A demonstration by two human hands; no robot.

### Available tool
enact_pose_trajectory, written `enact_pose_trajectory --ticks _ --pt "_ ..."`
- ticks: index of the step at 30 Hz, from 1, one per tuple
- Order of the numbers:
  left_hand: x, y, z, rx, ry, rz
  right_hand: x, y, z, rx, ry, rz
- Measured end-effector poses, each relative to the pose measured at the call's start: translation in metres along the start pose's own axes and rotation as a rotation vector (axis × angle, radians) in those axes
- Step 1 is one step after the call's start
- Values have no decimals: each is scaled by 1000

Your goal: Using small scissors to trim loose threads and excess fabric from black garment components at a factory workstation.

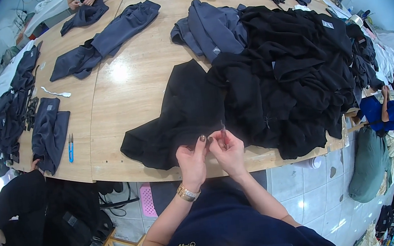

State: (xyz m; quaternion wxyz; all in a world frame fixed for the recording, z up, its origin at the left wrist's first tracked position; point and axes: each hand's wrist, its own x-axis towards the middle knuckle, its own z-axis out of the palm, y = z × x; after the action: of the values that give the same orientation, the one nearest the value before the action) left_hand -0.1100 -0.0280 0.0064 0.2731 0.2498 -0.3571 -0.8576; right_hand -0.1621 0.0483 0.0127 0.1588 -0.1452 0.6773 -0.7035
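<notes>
With the soft black cloth piece [190, 93] by the near edge of the pale wooden table [126, 105], the left hand [192, 160] pinched, on what I cannot tell, and the right hand [229, 154] curled round thin reddish snips [223, 132], slow, careful tips seem best.

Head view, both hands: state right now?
Left hand: closed in a pinch over black cloth; whether it grips anything can't be told.
Right hand: closed, holding a slim, reddish pointed tool.
</notes>
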Motion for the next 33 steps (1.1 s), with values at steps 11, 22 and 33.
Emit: enact_pose_trajectory --ticks 11,22,33 --pt "1 8 5 53 44 60 1 5 -19 -71 -93 -58" --pt "1 9 0 -74 -19 -11 4 11 -37 -788 -58 -521" --pt "-1 4 -4 -25 -37 19 7 2 -36 -957 -108 -554"
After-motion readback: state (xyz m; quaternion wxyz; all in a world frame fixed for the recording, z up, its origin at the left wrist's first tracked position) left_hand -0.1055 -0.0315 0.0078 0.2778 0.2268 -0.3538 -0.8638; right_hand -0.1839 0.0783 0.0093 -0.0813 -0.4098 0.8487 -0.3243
